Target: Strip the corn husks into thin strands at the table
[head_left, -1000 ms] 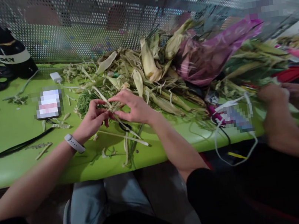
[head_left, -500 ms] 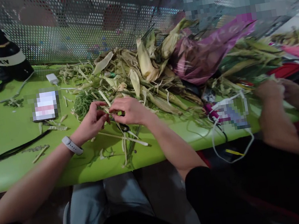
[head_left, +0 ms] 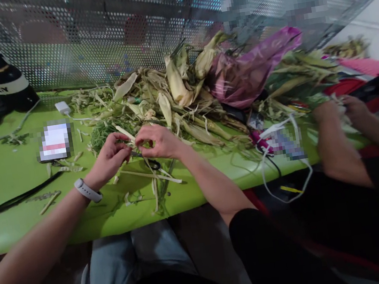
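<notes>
My left hand [head_left: 108,158] and my right hand [head_left: 158,141] meet over the green table [head_left: 7,188], fingers pinched together on a pale strip of corn husk [head_left: 124,133]. A white band sits on my left wrist. Loose husk strips [head_left: 152,178] lie under my hands, with black scissors [head_left: 145,160] partly hidden beneath them. Just beyond my hands rises a heap of corn husks and cobs [head_left: 182,95].
A purple plastic bag [head_left: 247,74] lies on the heap. Another person's arms [head_left: 338,138] work at the right. A phone [head_left: 54,142], a white charger [head_left: 62,107], a black strap [head_left: 20,198], a black bottle [head_left: 2,82] and a perforated metal screen [head_left: 88,33] surround the spot.
Both hands stayed closed on the husk strip and shifted slightly; the view swung a little to the right. The other person's hands moved at the right.
</notes>
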A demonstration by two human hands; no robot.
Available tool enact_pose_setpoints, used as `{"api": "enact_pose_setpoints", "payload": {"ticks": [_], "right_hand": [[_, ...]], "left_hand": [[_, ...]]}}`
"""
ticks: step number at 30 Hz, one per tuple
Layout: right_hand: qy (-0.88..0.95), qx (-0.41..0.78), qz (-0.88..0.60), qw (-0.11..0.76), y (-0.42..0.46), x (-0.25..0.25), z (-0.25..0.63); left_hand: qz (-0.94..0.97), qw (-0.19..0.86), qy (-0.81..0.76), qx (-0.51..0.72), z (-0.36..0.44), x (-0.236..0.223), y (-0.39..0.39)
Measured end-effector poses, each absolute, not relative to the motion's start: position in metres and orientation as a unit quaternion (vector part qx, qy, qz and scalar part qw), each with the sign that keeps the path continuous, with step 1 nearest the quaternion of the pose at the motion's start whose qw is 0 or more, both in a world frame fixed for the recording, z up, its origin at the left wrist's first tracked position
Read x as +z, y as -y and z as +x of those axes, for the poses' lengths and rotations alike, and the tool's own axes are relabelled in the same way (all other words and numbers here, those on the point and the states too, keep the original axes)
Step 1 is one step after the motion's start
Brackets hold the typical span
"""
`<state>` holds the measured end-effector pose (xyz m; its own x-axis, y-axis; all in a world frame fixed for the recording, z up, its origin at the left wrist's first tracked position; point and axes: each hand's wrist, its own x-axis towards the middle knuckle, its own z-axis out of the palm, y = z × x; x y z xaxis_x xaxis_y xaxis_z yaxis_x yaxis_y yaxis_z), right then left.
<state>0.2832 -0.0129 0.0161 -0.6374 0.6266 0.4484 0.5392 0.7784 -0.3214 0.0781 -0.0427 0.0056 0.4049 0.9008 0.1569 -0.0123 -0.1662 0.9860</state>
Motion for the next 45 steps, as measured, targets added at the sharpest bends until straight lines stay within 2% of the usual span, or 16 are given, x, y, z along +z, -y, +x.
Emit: {"api": "enact_pose_setpoints", "payload": {"ticks": [7, 10, 14, 21, 30, 37, 42, 45], "right_hand": [[0.869, 0.153, -0.336, 0.329, 0.011, 0.015, 0.287], [0.832, 0.169, -0.389, 0.356, 0.008, 0.011, 0.291], [0.850, 0.123, -0.392, 0.330, 0.005, 0.011, 0.295], [0.874, 0.126, -0.324, 0.341, 0.012, 0.018, 0.287], [0.887, 0.139, -0.306, 0.317, 0.016, 0.017, 0.284], [0.886, 0.157, -0.321, 0.295, 0.016, 0.016, 0.283], [0.882, 0.181, -0.327, 0.287, 0.016, 0.016, 0.282], [0.868, 0.218, -0.331, 0.297, 0.018, 0.019, 0.282]], "left_hand": [[0.619, 0.553, -0.360, 0.425, 0.080, 0.013, 0.047], [0.615, 0.558, -0.376, 0.412, 0.080, 0.011, 0.045], [0.620, 0.554, -0.382, 0.402, 0.078, 0.007, 0.042], [0.610, 0.554, -0.435, 0.364, 0.078, 0.008, 0.043], [0.588, 0.568, -0.415, 0.399, 0.079, 0.005, 0.043], [0.626, 0.520, -0.393, 0.429, 0.078, 0.000, 0.040], [0.662, 0.429, -0.401, 0.466, 0.077, -0.002, 0.039], [0.668, 0.449, -0.386, 0.451, 0.077, -0.001, 0.037]]}}
